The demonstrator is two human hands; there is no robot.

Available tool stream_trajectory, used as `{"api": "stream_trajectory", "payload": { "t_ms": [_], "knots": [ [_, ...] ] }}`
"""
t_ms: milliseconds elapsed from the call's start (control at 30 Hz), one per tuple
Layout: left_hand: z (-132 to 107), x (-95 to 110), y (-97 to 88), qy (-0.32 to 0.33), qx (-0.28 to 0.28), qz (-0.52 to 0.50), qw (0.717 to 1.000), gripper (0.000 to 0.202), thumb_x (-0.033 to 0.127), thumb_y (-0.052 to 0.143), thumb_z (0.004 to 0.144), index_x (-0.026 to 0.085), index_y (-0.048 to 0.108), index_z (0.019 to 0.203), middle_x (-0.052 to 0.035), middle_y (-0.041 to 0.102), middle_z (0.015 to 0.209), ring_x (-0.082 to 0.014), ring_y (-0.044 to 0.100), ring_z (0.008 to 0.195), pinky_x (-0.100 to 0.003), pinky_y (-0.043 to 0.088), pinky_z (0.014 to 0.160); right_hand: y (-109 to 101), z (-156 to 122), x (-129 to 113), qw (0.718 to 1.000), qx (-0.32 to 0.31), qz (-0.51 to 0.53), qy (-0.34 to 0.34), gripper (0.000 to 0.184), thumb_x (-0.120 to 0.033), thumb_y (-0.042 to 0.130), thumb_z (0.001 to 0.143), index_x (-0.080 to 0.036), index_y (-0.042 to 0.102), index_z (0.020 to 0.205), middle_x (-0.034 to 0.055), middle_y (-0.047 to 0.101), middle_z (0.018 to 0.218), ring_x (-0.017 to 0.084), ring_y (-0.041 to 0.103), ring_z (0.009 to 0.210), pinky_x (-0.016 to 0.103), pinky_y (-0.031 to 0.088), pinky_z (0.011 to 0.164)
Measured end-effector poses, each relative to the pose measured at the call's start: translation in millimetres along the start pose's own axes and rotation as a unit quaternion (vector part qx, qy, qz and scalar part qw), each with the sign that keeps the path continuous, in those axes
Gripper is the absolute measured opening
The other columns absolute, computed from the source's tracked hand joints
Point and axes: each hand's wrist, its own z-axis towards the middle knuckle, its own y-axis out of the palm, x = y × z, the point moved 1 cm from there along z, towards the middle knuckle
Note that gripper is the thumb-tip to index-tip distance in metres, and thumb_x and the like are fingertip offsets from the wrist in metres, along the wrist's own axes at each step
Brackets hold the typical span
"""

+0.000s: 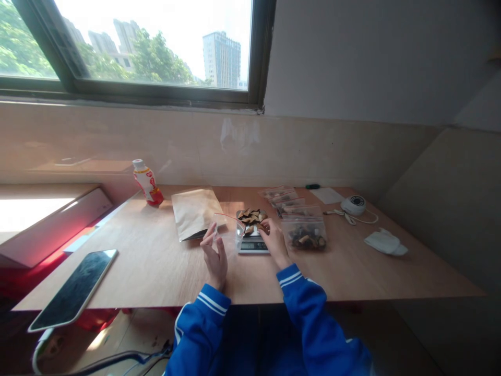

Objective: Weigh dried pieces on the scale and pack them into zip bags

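Observation:
A small digital kitchen scale (253,245) lies in front of me, with a pile of brown dried slices (250,215) on its platform. My left hand (215,256) grips the edge of a clear zip bag (229,230) with a red seal line, its mouth tilted toward the scale. The bag partly covers the scale's left side. At the pile's right edge, my right hand (275,243) has its fingertips pinched on dried slices; exactly how many is hidden. Close by on the right sits a filled zip bag (306,234) of dark dried pieces.
Behind stand more filled zip bags (284,200). A kraft paper pouch (197,211) lies left of the scale. Farther left are a drink bottle (147,183) and a phone (76,287) overhanging the table edge. On the right are a white dome camera (353,205), paper (326,195) and a white cloth-like item (385,242).

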Motion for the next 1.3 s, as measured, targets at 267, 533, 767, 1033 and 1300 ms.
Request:
{"api": "stream_trajectory", "payload": {
  "t_ms": [267,533,767,1033,1300],
  "knots": [
    [0,-2,0.1,0.013,-0.031,-0.007,0.999,0.015,0.027,0.042,0.095,0.020,0.042,0.109,-0.0166,0.053,0.132,-0.0219,0.050,0.126,-0.048,0.045,0.098,-18,13,-68,0.982,0.077,0.165,-0.043,0.018,-0.028,0.060,0.080,-0.020,0.058,0.096,0.0066,0.067,0.093,0.019,0.063,0.085,0.032,0.051,0.079],
    [-2,-3,0.3,0.014,-0.024,-0.013,1.000,0.018,0.030,0.041,0.095,0.020,0.042,0.110,-0.0161,0.053,0.132,-0.0223,0.051,0.125,-0.047,0.048,0.096,-4,7,-79,0.982,-0.031,0.145,-0.117,0.030,-0.014,0.043,0.083,-0.019,0.062,0.104,0.0074,0.065,0.105,0.019,0.060,0.098,0.031,0.049,0.085],
    [-1,2,-0.4,0.028,-0.017,-0.017,0.999,0.017,0.028,0.042,0.095,0.020,0.042,0.110,-0.0158,0.055,0.130,-0.0220,0.052,0.123,-0.043,0.053,0.089,8,4,-28,0.982,-0.119,-0.051,-0.134,0.026,-0.008,0.047,0.079,-0.018,0.065,0.095,0.0085,0.067,0.101,0.024,0.054,0.102,0.039,0.043,0.091],
    [-1,0,-0.6,0.034,-0.006,-0.012,0.999,0.018,0.028,0.040,0.095,0.021,0.042,0.111,-0.0163,0.054,0.130,-0.0223,0.053,0.122,-0.045,0.050,0.093,12,5,-22,0.982,-0.104,-0.119,-0.105,0.011,-0.013,0.058,0.080,-0.020,0.065,0.084,0.0070,0.068,0.093,0.025,0.057,0.093,0.039,0.043,0.083],
    [0,0,-0.7,0.040,-0.007,-0.009,0.999,0.019,0.029,0.039,0.096,0.021,0.041,0.114,-0.0156,0.052,0.133,-0.0212,0.052,0.124,-0.044,0.046,0.097,-6,14,-53,0.987,0.029,0.158,-0.017,0.013,-0.030,0.061,0.081,-0.018,0.064,0.086,0.0058,0.067,0.086,0.018,0.063,0.077,0.031,0.050,0.073]
  ]
}}
